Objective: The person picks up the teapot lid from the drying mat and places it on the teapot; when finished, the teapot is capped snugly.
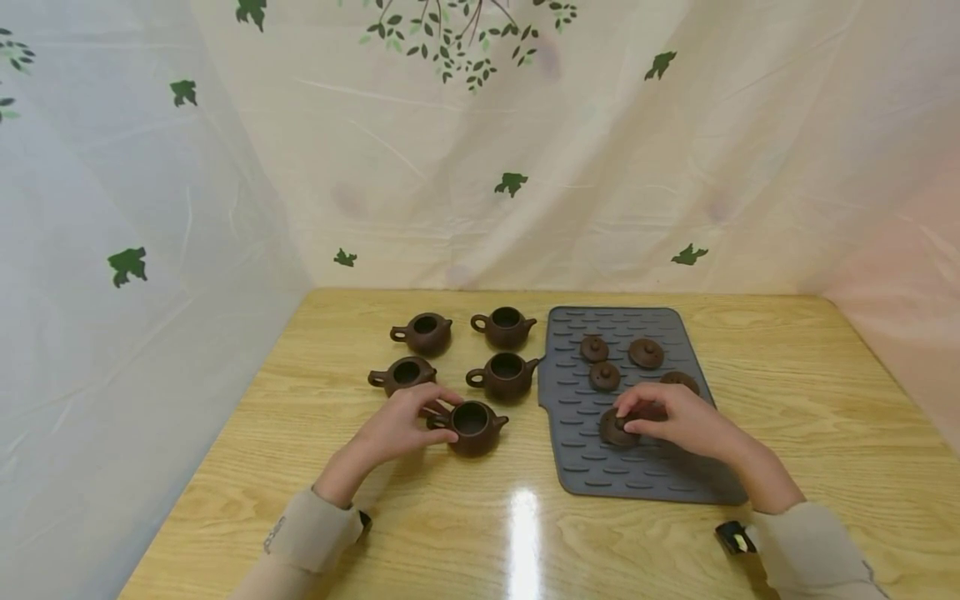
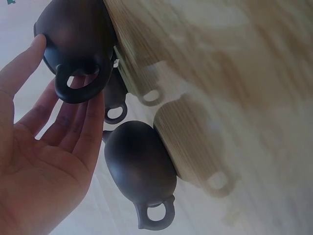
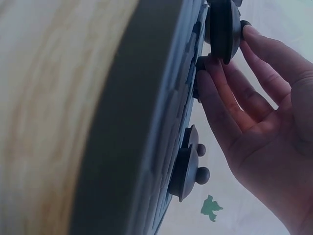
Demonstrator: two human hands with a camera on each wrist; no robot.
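My left hand [image 1: 405,423] holds the nearest dark brown, lidless teapot [image 1: 480,442] at its handle side, thumb in front and fingers behind. In the left wrist view the thumb touches the body of that teapot [image 2: 73,29], beside its looped handle. My right hand [image 1: 678,421] pinches the knob of a round brown teapot lid [image 1: 611,429] over the grey ribbed mat [image 1: 645,487]. The right wrist view has this lid [image 3: 222,32] edge-on, its knob between thumb and fingers; whether it touches the mat I cannot tell.
Several more lidless teapots stand behind the left hand, one teapot [image 1: 504,379] close to the mat's left edge. Other lids, including one lid [image 1: 647,353], lie on the mat's far half. A pale curtain [image 1: 450,167] hangs behind the wooden table [image 1: 420,533].
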